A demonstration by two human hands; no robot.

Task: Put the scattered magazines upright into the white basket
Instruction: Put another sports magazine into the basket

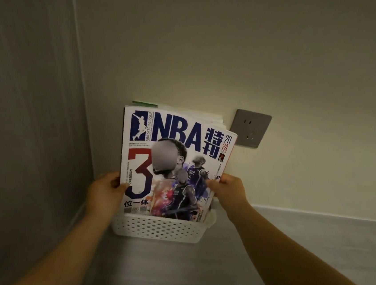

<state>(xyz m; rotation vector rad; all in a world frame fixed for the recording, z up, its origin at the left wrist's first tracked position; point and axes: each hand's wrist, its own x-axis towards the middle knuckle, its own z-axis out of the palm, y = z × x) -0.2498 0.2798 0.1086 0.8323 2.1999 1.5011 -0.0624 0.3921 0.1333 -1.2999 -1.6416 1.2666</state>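
A stack of magazines (173,144) stands upright in the white perforated basket (159,229), leaning toward the wall in the corner. The front one has an NBA cover with a large red and blue "3". Behind it show the top edges of other magazines, one with a green edge. My left hand (105,190) grips the stack's left edge, thumb on the cover. My right hand (228,189) holds the right edge low down. The magazines' lower ends are hidden inside the basket.
The basket sits on a grey surface (195,269) pushed into a corner of two walls. A grey wall socket (251,127) is just right of the magazines. The left wall (31,135) is close to my left hand.
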